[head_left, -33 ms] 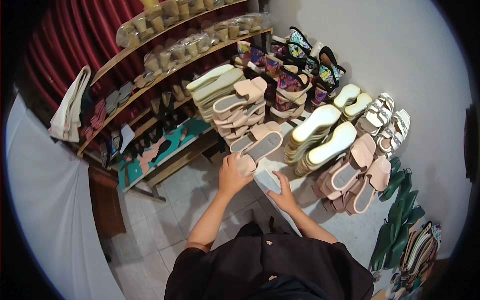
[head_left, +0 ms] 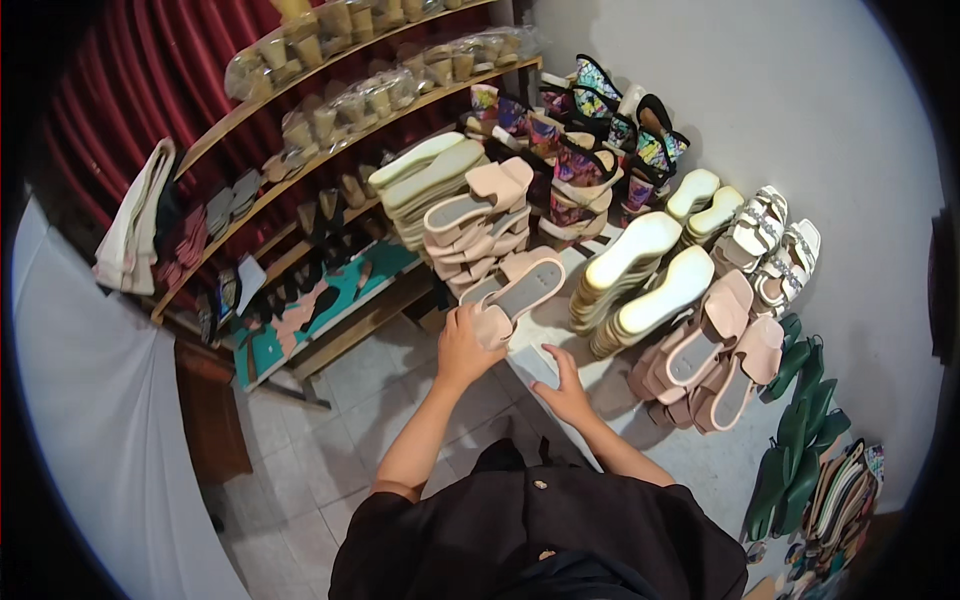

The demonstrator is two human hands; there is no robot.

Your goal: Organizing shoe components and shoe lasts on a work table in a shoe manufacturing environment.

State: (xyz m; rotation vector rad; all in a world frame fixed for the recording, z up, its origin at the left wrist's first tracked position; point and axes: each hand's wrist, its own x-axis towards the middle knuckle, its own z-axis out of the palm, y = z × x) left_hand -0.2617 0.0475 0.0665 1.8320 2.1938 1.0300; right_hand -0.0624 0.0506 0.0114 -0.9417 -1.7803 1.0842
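Observation:
My left hand [head_left: 465, 350] is closed around the strap end of a pale pink slide sandal [head_left: 532, 288] with a grey insole, at the table's near left edge. A second pink sandal lies against it, partly covered. My right hand [head_left: 567, 392], its thumb and fingers apart, hovers over the table edge close by and holds nothing. Just behind the held sandal rises a stack of matching pink sandals [head_left: 478, 220]. To the right stand stacks of cream soles [head_left: 640, 250] and another pile of pink sandals [head_left: 708, 335].
White strappy sandals [head_left: 785, 260], green shoe lasts [head_left: 795, 440] and patterned wedges [head_left: 575, 160] crowd the table [head_left: 690, 490] toward the wall. Wooden shelves [head_left: 330, 150] with wrapped heels stand at the left. A low bench [head_left: 335, 305] holds cut pieces; a white curtain [head_left: 100, 420] hangs far left.

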